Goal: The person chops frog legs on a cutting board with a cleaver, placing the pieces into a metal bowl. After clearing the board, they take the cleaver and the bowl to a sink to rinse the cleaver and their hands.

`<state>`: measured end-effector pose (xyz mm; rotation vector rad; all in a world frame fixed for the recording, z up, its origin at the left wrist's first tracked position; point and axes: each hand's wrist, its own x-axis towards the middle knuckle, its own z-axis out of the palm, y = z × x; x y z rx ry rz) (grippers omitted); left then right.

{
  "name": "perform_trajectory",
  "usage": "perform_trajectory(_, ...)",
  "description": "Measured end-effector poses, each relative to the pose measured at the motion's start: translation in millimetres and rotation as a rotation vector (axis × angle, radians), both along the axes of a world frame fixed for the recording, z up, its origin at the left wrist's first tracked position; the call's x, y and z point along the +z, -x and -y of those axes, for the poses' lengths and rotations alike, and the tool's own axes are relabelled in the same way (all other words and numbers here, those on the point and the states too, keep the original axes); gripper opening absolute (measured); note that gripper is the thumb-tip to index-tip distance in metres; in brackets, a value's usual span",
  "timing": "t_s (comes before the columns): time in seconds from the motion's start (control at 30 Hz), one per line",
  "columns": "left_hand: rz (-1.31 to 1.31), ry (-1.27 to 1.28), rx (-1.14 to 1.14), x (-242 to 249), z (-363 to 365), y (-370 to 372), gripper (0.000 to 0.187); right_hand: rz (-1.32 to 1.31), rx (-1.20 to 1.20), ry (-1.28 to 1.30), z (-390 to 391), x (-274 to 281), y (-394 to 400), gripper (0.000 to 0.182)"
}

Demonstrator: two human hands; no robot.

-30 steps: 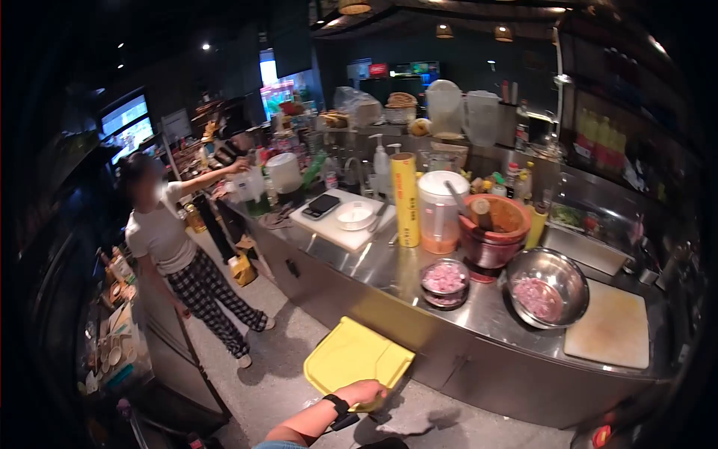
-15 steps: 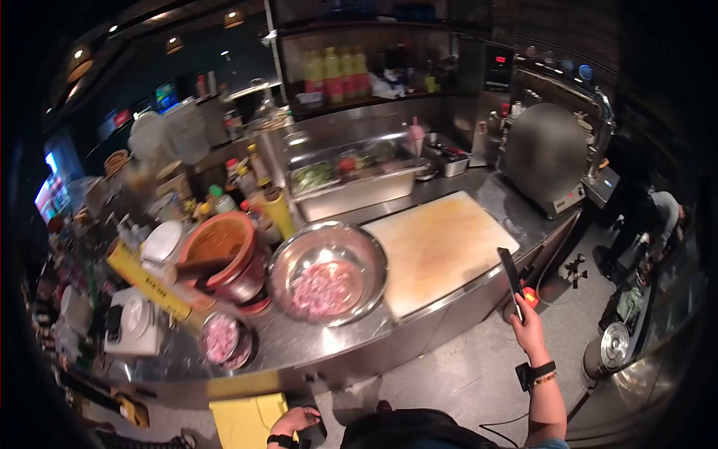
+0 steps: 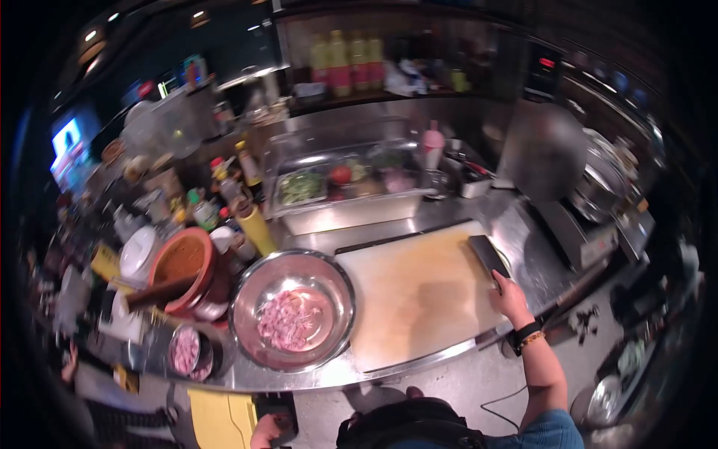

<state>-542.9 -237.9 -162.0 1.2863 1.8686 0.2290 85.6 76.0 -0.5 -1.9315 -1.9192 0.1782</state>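
My right hand (image 3: 511, 299) is closed around one end of a dark, flat, rectangular slab (image 3: 488, 253), whose kind I cannot make out. The slab reaches over the right end of a large pale cutting board (image 3: 419, 299). Left of the board stands a wide steel bowl (image 3: 243, 299) with chopped pinkish-white pieces (image 3: 288, 320) in it. My left hand (image 3: 267, 432) hangs low at the bottom of the view, blurred, beside a dark box-like thing (image 3: 283, 408) and a yellow panel (image 3: 222, 419) below the counter.
A steel cup (image 3: 202, 368) holds more chopped pieces. Behind it stands a reddish pot (image 3: 213, 288) with a brown handle across it. Bottles (image 3: 254, 232) crowd the left. A covered steel tray (image 3: 351, 217) of vegetables stands at the back. Another person's hand (image 3: 70, 364) shows at far left.
My right hand and the slab have moved from beyond the counter's front edge to over the board's right end. My left hand is lower and further left. The view has shifted.
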Motion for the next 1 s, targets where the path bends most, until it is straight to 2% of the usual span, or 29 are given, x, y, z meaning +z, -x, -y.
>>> perform_trajectory(0.03,0.148,-0.05,0.052,-63,18,22,0.035,0.011,0.049,-0.07,-22,-17,-9,0.046)
perform_trajectory(0.07,-0.185,-0.051,-0.054,62,-17,-60,0.033,0.031,0.09,-0.047,-42,-19,-11,0.046)
perform_trajectory(0.1,-0.194,-0.077,-0.062,35,-13,-59,0.034,0.016,0.14,0.02,-53,-25,-16,0.043)
perform_trajectory(0.13,-0.205,-0.103,-0.076,17,-5,-66,0.037,0.125,0.128,0.034,-68,-48,-25,0.036)
perform_trajectory(0.17,-0.192,-0.117,0.064,34,-5,-86,0.04,0.235,0.117,0.046,-83,-71,-36,0.03)
perform_trajectory(0.2,-0.166,-0.056,0.147,62,-9,-106,0.039,0.148,0.235,0.113,-60,-18,-2,0.035)
perform_trajectory(0.27,-0.137,-0.154,0.306,72,-10,-125,0.04,-0.052,0.452,0.285,-19,92,70,0.045)
perform_trajectory(0.33,0.264,-0.518,0.621,83,6,-133,0.041,-0.571,0.539,0.339,2,69,97,0.045)
perform_trajectory(0.37,0.564,-0.633,0.905,107,12,-142,0.043,-0.826,0.533,0.385,8,59,100,0.045)
perform_trajectory(0.4,0.883,-0.745,1.164,128,19,-149,0.046,-1.234,0.495,0.754,19,71,130,0.038)
perform_trajectory(0.43,1.071,-0.914,1.315,122,34,-138,0.048,-1.399,0.465,0.921,23,75,152,0.035)
perform_trajectory(0.47,1.286,-1.121,1.43,112,57,-125,0.042,-1.471,0.465,0.938,22,74,164,0.032)
perform_trajectory(0.5,1.388,-1.276,1.564,107,83,-109,0.032,-1.528,0.458,0.924,18,76,175,0.029)
perform_trajectory(0.53,1.523,-1.43,1.497,98,121,-89,0.026,-1.576,0.441,0.876,10,80,181,0.026)
perform_trajectory(0.57,1.49,-1.624,1.523,114,146,-80,0.026,-1.624,0.409,0.799,-2,84,184,0.023)
perform_trajectory(0.6,1.329,-1.75,1.773,115,178,-66,0.033,-1.675,0.373,0.705,-16,90,184,0.02)
perform_trajectory(0.63,1.264,-1.882,1.878,140,205,-59,0.041,-1.722,0.335,0.613,-29,95,182,0.018)
perform_trajectory(0.67,1.208,-2.032,1.804,167,231,-60,0.051,-1.768,0.29,0.518,-39,101,181,0.016)
perform_trajectory(0.73,1.088,-2.264,1.579,188,291,-60,0.071,-1.835,0.238,0.365,-47,110,180,0.015)
perform_trajectory(0.8,0.916,-2.358,1.648,190,337,-72,0.075,-1.807,0.239,0.274,-38,123,182,0.015)
perform_trajectory(0.87,0.997,-2.512,1.804,158,377,-89,0.078,-1.731,0.317,0.269,-10,119,191,0.013)
perform_trajectory(0.93,1.17,-2.663,2.042,101,403,-113,0.082,-1.633,0.428,0.349,22,115,206,0.011)
perform_trajectory(1.0,1.121,-2.518,2.279,47,402,-138,0.08,-1.507,0.563,0.486,55,106,228,0.01)
